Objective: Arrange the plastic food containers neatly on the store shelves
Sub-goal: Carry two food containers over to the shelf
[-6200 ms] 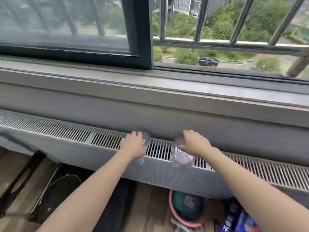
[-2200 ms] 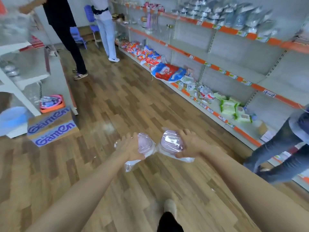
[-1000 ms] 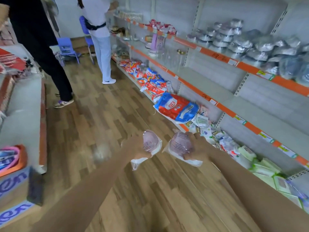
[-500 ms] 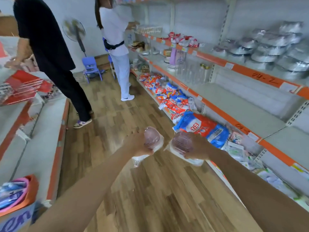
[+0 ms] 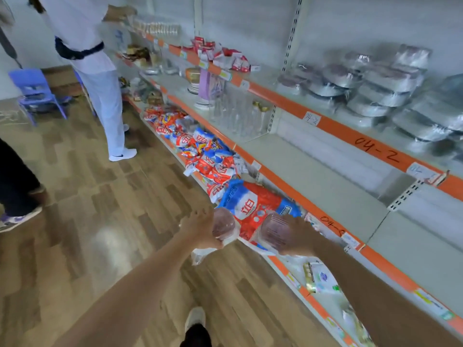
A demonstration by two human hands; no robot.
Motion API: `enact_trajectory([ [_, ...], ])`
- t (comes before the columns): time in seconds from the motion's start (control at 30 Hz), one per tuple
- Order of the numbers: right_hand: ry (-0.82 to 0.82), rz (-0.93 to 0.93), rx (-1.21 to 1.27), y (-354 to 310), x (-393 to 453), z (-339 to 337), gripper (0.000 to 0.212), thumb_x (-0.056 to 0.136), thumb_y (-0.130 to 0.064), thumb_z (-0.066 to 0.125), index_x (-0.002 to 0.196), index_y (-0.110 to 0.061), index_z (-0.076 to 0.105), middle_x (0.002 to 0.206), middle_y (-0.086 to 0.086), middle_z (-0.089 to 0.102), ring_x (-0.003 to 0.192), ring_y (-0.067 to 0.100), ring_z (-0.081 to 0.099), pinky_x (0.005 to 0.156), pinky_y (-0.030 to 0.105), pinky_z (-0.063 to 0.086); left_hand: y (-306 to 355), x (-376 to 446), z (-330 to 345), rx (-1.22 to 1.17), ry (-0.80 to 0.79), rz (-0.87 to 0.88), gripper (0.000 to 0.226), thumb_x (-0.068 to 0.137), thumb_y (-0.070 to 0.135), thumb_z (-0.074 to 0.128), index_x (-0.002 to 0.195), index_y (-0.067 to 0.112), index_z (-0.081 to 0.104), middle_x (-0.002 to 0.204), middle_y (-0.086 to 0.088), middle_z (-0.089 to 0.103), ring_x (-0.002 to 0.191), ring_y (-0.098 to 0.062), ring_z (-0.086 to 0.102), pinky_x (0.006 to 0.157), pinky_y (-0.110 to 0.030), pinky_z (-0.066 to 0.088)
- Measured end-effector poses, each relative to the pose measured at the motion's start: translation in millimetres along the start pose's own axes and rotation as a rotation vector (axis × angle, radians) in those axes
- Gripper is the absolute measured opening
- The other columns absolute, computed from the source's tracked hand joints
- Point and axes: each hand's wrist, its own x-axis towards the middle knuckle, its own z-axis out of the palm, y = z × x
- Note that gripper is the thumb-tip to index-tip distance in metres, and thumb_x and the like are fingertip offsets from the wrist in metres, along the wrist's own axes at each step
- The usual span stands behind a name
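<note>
My left hand (image 5: 200, 227) grips a clear plastic food container (image 5: 223, 225) with a pinkish lid, wrapped in a thin plastic bag that hangs below it. My right hand (image 5: 297, 235) holds a second, similar wrapped container (image 5: 274, 231). Both are held out in front of me, over the floor's edge beside the bottom shelf. On the upper shelf (image 5: 333, 123) at the right stand several stacks of wrapped plastic containers (image 5: 370, 86). The middle shelf (image 5: 313, 171) has a bare grey stretch just beyond my hands.
Red and blue detergent bags (image 5: 213, 161) fill the bottom shelf. Glass jars (image 5: 238, 116) stand on the middle shelf. A person in white (image 5: 95, 71) works at the shelves ahead; another person's leg (image 5: 15, 181) is at the left. A blue chair (image 5: 35, 93) stands behind.
I have walked from the window ledge into the aisle carrying both containers. Over the last second the view has swung right and closer to the shelves.
</note>
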Motion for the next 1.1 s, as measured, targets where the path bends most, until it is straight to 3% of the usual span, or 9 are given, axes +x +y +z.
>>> enact_trajectory([
  [0.2, 0.036, 0.111, 0.061, -19, 108, -45, 0.1, 0.07, -0.044, 0.073, 0.147, -0.019, 0.014, 0.141, 0.014, 0.028, 0.13, 0.035, 0.032, 0.106, 0.039, 0.033, -20, 141, -43, 0.063, -0.012, 0.108, 0.107, 0.063, 0.056, 0.074, 0.143, 0.01, 0.02, 0.141, -0.012, 0.036, 0.127, -0.034, 0.042, 0.099, -0.047, 0.042],
  [0.37, 0.017, 0.142, 0.104, -26, 170, -43, 0.1, 0.067, -0.045, 0.072, 0.145, -0.021, 0.016, 0.137, 0.012, 0.026, 0.131, 0.036, 0.027, 0.107, 0.046, 0.032, -17, 231, -58, 0.038, -0.055, 0.209, 0.114, 0.065, 0.054, 0.076, 0.145, 0.003, 0.013, 0.146, -0.015, 0.032, 0.13, -0.034, 0.038, 0.101, -0.047, 0.041],
  [0.57, 0.082, 0.332, 0.262, 13, 253, -36, 0.091, 0.068, -0.047, 0.07, 0.14, -0.02, 0.022, 0.127, 0.009, 0.027, 0.127, 0.033, 0.032, 0.104, 0.039, 0.036, 10, 334, -45, 0.125, -0.116, 0.331, 0.106, 0.067, 0.052, 0.075, 0.14, 0.002, 0.018, 0.138, -0.013, 0.039, 0.126, -0.031, 0.041, 0.101, -0.042, 0.04],
  [0.77, 0.178, 0.475, 0.228, 52, 348, -41, 0.088, 0.07, -0.055, 0.066, 0.139, -0.021, 0.023, 0.129, 0.005, 0.032, 0.124, 0.029, 0.03, 0.098, 0.046, 0.035, 43, 448, -39, 0.302, -0.07, 0.421, 0.101, 0.069, 0.047, 0.076, 0.145, 0.012, 0.019, 0.148, -0.017, 0.021, 0.137, -0.033, 0.025, 0.11, -0.045, 0.028],
  [0.93, 0.218, 0.553, 0.216, 70, 405, -39, 0.091, 0.073, -0.06, 0.065, 0.138, -0.011, 0.025, 0.133, 0.008, 0.042, 0.125, 0.028, 0.037, 0.1, 0.042, 0.032, 60, 521, -21, 0.325, -0.041, 0.552, 0.082, 0.079, 0.044, 0.068, 0.142, 0.01, 0.026, 0.137, -0.011, 0.036, 0.126, -0.028, 0.038, 0.102, -0.036, 0.033],
  [1.1, 0.237, 0.517, 0.222, 85, 445, -30, 0.077, 0.076, -0.057, 0.063, 0.135, -0.018, 0.031, 0.136, 0.005, 0.041, 0.127, 0.026, 0.038, 0.105, 0.037, 0.029, 56, 573, 2, 0.192, -0.034, 0.68, 0.07, 0.081, 0.034, 0.069, 0.136, 0.011, 0.032, 0.131, -0.007, 0.042, 0.123, -0.024, 0.042, 0.103, -0.033, 0.032],
])
